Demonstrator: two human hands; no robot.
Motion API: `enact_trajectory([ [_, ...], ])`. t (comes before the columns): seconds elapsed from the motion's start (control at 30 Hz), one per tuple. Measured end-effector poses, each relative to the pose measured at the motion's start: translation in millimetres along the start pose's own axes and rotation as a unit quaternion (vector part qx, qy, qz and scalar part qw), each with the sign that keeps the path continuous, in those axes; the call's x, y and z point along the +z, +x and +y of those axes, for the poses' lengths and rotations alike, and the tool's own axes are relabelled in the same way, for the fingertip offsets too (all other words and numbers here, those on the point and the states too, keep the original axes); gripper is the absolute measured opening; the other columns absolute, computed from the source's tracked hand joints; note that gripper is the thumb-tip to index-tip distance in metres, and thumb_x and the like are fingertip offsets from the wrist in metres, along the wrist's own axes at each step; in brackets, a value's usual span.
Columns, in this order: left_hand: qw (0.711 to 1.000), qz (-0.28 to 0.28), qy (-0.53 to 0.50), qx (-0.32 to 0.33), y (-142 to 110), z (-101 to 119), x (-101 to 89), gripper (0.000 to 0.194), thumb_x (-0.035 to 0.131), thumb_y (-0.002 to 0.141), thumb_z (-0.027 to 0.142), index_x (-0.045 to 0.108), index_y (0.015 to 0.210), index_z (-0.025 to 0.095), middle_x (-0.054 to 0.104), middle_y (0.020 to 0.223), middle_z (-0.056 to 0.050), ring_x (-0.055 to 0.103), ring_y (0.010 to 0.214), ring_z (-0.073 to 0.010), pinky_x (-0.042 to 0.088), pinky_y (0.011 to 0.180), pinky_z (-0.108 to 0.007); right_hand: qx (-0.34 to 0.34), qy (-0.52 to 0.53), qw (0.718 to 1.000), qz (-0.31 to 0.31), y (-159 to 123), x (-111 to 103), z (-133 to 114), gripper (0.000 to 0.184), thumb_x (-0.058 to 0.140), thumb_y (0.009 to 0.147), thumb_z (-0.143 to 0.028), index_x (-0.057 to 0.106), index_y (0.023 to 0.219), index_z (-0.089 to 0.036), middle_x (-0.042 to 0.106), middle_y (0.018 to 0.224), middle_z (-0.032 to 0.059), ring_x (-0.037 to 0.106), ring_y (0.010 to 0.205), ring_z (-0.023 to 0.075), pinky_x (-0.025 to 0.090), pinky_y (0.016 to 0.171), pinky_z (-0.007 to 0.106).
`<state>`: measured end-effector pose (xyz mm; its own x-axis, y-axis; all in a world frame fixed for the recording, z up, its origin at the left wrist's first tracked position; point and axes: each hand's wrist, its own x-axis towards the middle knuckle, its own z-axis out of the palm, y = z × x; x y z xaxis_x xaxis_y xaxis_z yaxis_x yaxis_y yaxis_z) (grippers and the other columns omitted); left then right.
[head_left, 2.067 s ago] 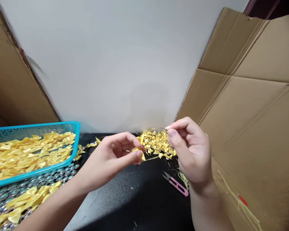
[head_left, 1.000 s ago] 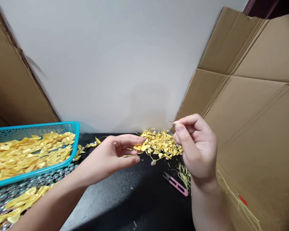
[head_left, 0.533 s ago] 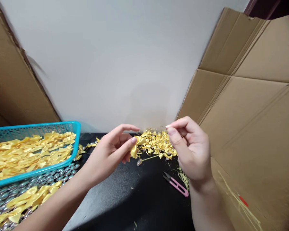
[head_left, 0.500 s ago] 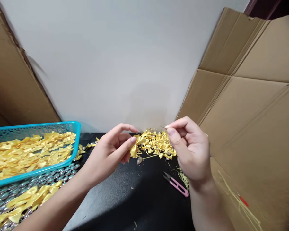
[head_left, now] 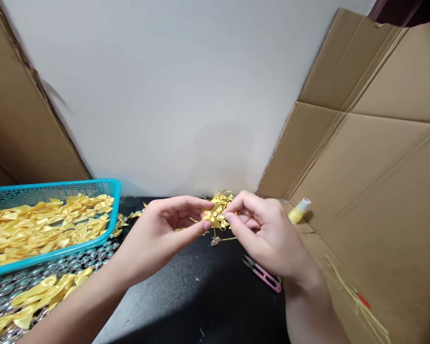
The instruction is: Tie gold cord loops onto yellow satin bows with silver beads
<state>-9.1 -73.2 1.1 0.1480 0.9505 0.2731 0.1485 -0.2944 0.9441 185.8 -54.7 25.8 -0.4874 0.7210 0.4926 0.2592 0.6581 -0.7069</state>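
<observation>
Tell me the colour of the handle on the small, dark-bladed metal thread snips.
The handle is pink, seen best in the head view.

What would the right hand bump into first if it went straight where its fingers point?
The right hand would probably meet the yellow bow held in the left hand first, though depth is hard to judge.

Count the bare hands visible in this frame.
2: the left hand, holding a small yellow satin bow, and the right hand, close beside it above the black tabletop. Neither is hidden.
</observation>
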Motion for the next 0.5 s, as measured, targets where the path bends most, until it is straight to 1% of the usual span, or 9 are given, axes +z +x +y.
enact_trajectory([
  [0.13,1.000,-0.016,-0.002,-0.007,-0.9,0.5,1.1,0.033,0.074,0.080,0.031,0.072,0.111,0.021,0.077,0.093,-0.005,0.072,0.085,-0.0195,0.060,0.075,-0.028,-0.008,-0.025,1.000,-0.017,-0.7,2.5,-0.8,0.014,0.050,0.087,-0.011,0.052,0.076,-0.019,0.042,0.055,-0.0084,0.037,0.044,0.0044,0.027,0.042,0.019],
  [0.27,0.999,-0.029,0.000,-0.019,-2.7,1.3,-0.4,0.039,0.075,0.079,0.032,0.070,0.116,0.022,0.076,0.085,-0.004,0.070,0.079,-0.0179,0.058,0.070,-0.026,-0.007,-0.057,0.998,-0.020,-1.7,2.1,0.5,0.014,0.048,0.089,-0.012,0.052,0.077,-0.019,0.045,0.057,-0.0073,0.040,0.046,0.0050,0.029,0.044,0.020],
  [0.4,0.999,-0.029,0.005,-0.020,-4.3,2.3,-1.2,0.037,0.075,0.078,0.032,0.071,0.113,0.020,0.075,0.082,-0.004,0.065,0.070,-0.0151,0.053,0.062,-0.024,-0.014,-0.070,0.997,-0.022,-1.6,1.7,0.1,0.015,0.049,0.089,-0.011,0.051,0.077,-0.019,0.044,0.056,-0.0082,0.040,0.046,0.0044,0.030,0.045,0.019],
  [0.5,0.999,-0.029,0.008,-0.020,-4.0,2.9,-0.5,0.033,0.074,0.078,0.031,0.072,0.109,0.019,0.074,0.081,-0.004,0.063,0.067,-0.0136,0.051,0.059,-0.023,-0.015,-0.068,0.997,-0.026,-1.8,2.2,-1.3,0.015,0.049,0.088,-0.010,0.051,0.076,-0.019,0.044,0.055,-0.0083,0.040,0.045,0.0044,0.031,0.045,0.019],
])
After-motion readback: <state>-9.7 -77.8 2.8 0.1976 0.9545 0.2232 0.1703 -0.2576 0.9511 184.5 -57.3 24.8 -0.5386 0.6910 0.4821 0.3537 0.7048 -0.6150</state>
